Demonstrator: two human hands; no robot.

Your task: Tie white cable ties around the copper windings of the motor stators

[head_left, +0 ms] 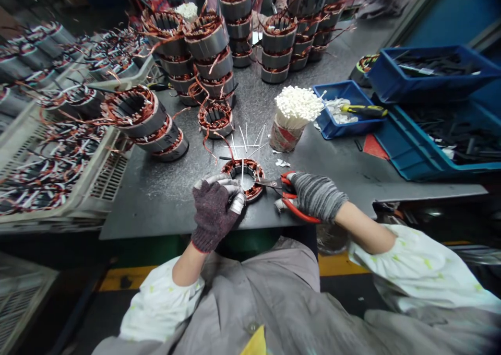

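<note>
A copper-wound motor stator (256, 189) lies near the front edge of the dark table, its open centre facing up. My left hand (216, 204), in a dark maroon glove with pale fingertips, is closed at the ring's left side. A white strip (242, 171) stands up beside those fingertips; whether they pinch it is unclear. My right hand (319, 194), in a grey striped glove, grips red-handled scissors (277, 185). Their blades point left and reach the stator's right rim. Several thin white strips (248, 142) lie loose just behind the stator.
A bundle of white sticks (288, 130) stands in a wrapped holder behind the scissors. Blue bins (434, 151) fill the right, one small bin (332, 128) holding a yellow-black tool (364, 110). Stacked stators (211, 57) rise at the back. A white crate (105, 180) of stators stands left.
</note>
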